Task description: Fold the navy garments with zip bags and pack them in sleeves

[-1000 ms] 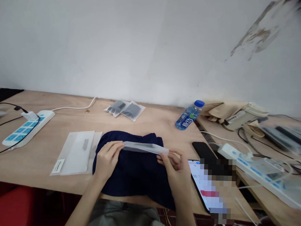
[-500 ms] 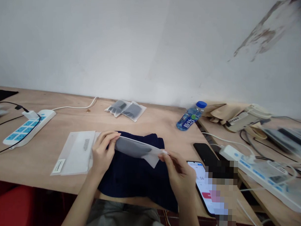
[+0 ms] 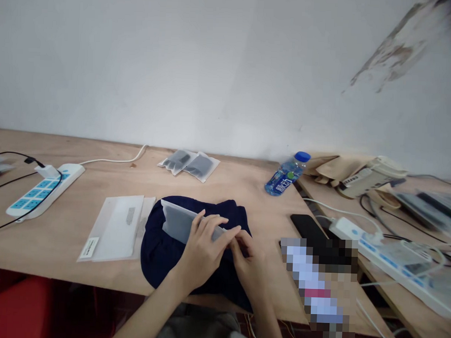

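A frosted plastic bag (image 3: 177,221) with something grey inside lies tilted over a dark navy cloth (image 3: 159,255) on the wooden table (image 3: 247,189). My left hand (image 3: 202,252) rests on the bag's right part, fingers curled over it. Touching it from the right, my right hand (image 3: 246,261) pinches the bag's right end, fingertips closed. Both hands meet above the middle of the cloth.
Flat frosted bags (image 3: 116,227) lie left of the cloth, with a white and blue power strip (image 3: 43,190) beyond. Two small packets (image 3: 190,163) and a lying water bottle (image 3: 286,175) sit near the wall. Right: a black phone (image 3: 307,226), a second power strip (image 3: 385,248), cables.
The bag was held stretched between my two hands above the cloth; my left hand has slid right along it to meet my right hand, and the bag has come down onto the cloth.
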### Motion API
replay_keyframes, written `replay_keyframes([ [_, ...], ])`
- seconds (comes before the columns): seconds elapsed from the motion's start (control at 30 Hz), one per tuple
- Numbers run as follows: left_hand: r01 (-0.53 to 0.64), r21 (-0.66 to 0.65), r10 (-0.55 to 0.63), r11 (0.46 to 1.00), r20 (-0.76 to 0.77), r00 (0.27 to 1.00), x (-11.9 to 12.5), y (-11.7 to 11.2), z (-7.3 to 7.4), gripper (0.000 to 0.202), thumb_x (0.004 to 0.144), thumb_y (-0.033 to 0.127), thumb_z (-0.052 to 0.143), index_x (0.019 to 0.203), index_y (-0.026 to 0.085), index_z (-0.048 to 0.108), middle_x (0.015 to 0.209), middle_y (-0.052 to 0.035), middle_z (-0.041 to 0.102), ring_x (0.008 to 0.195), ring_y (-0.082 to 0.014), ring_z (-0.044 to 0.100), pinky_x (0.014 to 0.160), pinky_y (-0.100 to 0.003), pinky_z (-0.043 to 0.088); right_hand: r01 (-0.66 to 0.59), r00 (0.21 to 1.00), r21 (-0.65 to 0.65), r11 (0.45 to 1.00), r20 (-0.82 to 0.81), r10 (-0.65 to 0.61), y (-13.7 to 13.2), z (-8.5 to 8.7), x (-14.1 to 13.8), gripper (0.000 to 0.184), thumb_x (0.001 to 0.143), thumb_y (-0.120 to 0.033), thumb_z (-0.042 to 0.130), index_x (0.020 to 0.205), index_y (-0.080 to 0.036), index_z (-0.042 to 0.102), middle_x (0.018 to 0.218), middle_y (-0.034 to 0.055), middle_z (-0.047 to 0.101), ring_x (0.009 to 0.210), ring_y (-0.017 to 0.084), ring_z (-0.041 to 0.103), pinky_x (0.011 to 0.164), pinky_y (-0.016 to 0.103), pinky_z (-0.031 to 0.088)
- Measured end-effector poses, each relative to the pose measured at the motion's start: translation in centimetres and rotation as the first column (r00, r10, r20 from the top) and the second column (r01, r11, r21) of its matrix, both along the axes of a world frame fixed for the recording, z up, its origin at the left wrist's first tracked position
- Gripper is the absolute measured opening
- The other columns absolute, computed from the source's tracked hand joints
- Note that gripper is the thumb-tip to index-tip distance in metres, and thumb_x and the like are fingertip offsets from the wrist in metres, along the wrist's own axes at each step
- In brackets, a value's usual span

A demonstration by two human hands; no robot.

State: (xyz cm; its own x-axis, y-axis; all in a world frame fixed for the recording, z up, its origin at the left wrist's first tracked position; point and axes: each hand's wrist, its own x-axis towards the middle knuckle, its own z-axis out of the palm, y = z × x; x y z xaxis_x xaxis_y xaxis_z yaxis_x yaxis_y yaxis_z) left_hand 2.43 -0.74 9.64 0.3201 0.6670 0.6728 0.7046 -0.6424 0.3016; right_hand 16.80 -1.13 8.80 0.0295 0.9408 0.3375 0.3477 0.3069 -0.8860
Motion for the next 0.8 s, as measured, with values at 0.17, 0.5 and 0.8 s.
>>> replay_keyframes([
  [0.17,0.059,-0.031,-0.057,0.998,0.065,0.996,-0.4,1.0,-0.6,0.023,0.096,0.021,0.049,0.114,0.025,0.064,0.097,-0.0023,0.068,0.102,-0.0162,0.062,0.111,-0.043,0.037,-0.026,0.997,-0.043,0.999,-0.078,0.022,-0.2,0.1,0.1,0.022,0.092,-0.040,0.053,0.081,-0.025,0.064,0.071,-0.0002,0.065,0.066,0.017,0.062,0.061,0.026,0.050],
  [0.5,-0.172,0.067,0.161,0.983,0.151,0.975,-4.4,2.7,-0.8,0.012,0.093,0.019,0.055,0.092,0.024,0.066,0.091,-0.0005,0.072,0.104,-0.0199,0.063,0.111,-0.049,0.031,0.134,0.980,-0.017,0.991,-0.149,-0.135,-0.1,0.7,0.6,0.025,0.092,-0.042,0.055,0.080,-0.023,0.064,0.069,0.0003,0.066,0.066,0.017,0.063,0.063,0.028,0.050],
  [0.8,-0.277,0.026,0.255,0.960,0.317,0.914,-9.5,2.8,-2.3,0.015,0.094,0.017,0.052,0.095,0.020,0.066,0.093,-0.0040,0.069,0.090,-0.0167,0.066,0.085,-0.033,0.053,0.243,0.969,0.026,0.970,-0.043,-0.242,1.0,0.2,2.6,0.026,0.092,-0.042,0.055,0.087,-0.021,0.068,0.077,0.0029,0.070,0.074,0.019,0.066,0.073,0.032,0.052],
])
